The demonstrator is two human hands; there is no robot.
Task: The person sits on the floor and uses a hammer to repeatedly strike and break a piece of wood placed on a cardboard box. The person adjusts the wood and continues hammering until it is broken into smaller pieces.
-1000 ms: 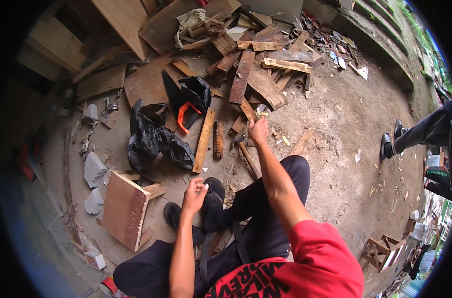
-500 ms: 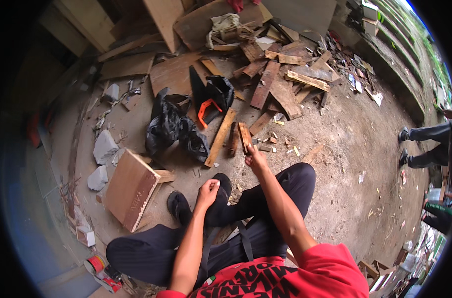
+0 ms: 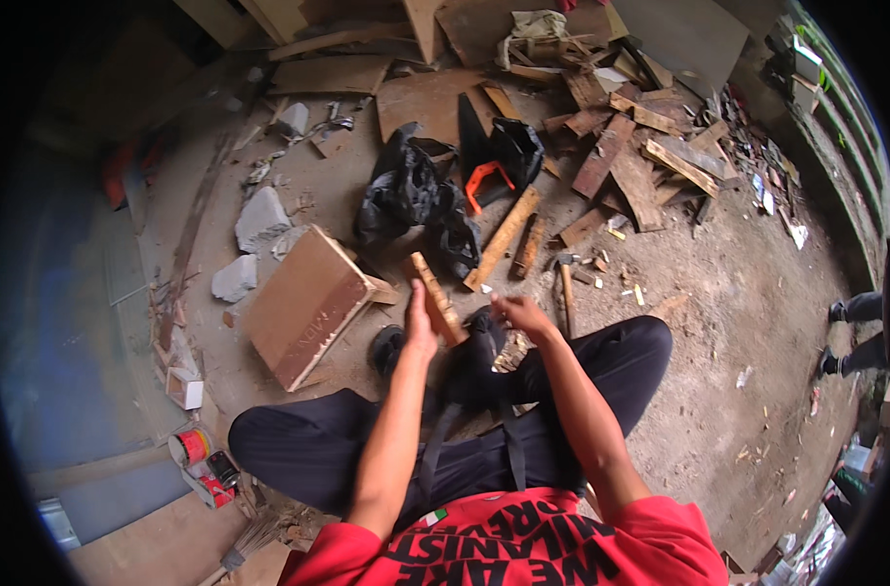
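In front of my shins, a short, rough wood block [image 3: 438,299] stands tilted. My left hand [image 3: 422,322] is closed along its left side, holding it above my sandalled feet. My right hand [image 3: 523,315] is just right of the block and apart from it. Its fingers are curled together, and whatever they may hold is too small to make out. A hammer [image 3: 567,293] with a wooden handle lies on the ground beyond my right knee. Near it are a dark wood strip [image 3: 529,246] and a longer, lighter plank [image 3: 504,239].
Black plastic bags [image 3: 406,190] lie ahead, beside a saw with an orange handle [image 3: 486,184]. A wooden panel piece [image 3: 313,308] leans at left near concrete chunks [image 3: 262,220]. Scrap boards [image 3: 635,166] are heaped at far right. Another person's legs [image 3: 855,337] show at the right edge.
The wood block has passed from my right hand to my left and come nearer my feet. My right hand has drawn back, and the hammer now shows. The view has swung left.
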